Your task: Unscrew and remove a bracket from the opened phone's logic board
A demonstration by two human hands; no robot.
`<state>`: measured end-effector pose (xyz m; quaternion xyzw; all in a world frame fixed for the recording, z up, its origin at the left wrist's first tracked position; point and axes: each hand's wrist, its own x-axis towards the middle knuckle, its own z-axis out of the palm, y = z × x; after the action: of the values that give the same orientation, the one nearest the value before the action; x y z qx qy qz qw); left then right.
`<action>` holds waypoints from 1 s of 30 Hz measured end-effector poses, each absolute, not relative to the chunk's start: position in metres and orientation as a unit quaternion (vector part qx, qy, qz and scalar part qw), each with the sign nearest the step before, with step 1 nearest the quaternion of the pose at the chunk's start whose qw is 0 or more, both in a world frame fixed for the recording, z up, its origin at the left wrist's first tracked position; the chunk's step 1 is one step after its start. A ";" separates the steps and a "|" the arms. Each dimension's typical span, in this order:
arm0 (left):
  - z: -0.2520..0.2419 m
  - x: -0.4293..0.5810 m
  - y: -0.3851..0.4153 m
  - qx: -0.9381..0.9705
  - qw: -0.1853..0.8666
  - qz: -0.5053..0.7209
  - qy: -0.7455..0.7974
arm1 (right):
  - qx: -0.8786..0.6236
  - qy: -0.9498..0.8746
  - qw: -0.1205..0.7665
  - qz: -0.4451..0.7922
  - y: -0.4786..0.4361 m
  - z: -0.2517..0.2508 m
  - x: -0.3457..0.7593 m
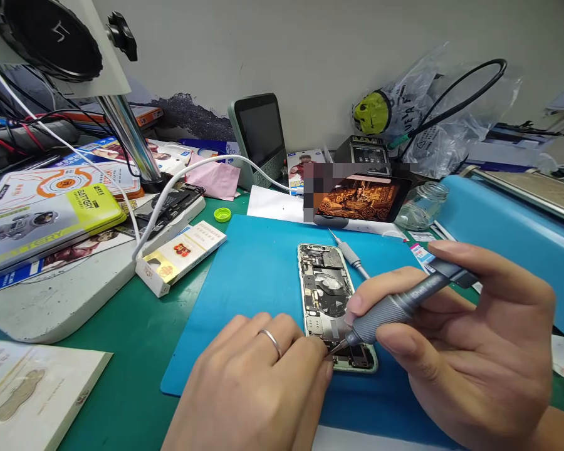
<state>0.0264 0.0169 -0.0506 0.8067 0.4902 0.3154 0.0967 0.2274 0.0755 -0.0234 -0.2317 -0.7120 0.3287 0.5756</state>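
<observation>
An opened phone (329,294) lies on a blue mat (256,266), its inner boards and coil exposed. In my right hand (470,351) is a grey screwdriver (385,316), tilted with its tip at the lower part of the phone. The forefinger rests on the tool's end cap, while thumb and another finger grip the shaft. My left hand (258,382), with a ring on one finger, is closed at the phone's lower left edge near the tip. Its fingertips are partly hidden, so I cannot make out what they pinch. A second slim screwdriver (350,252) lies beside the phone's upper right.
A cigarette box (182,257) and a green cap (222,215) lie left of the mat. Battery boxes (51,228) are stacked by a metal stand (129,138). Behind the mat are a propped phone screen (361,197), a glass jar (423,203) and a smart display (258,138).
</observation>
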 end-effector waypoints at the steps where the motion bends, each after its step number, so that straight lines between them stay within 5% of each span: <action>1: -0.050 0.027 0.017 0.806 0.099 0.314 0.492 | -0.231 -0.714 0.574 0.327 0.076 -0.023 0.227; 30: -0.051 0.028 0.017 0.812 0.087 0.319 0.482 | -0.253 -0.720 0.567 0.311 0.073 -0.027 0.230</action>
<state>0.0277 0.0174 -0.0508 0.8116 0.4820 0.3185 0.0867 0.2300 0.0728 -0.0267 -0.2535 -0.7195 0.3110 0.5668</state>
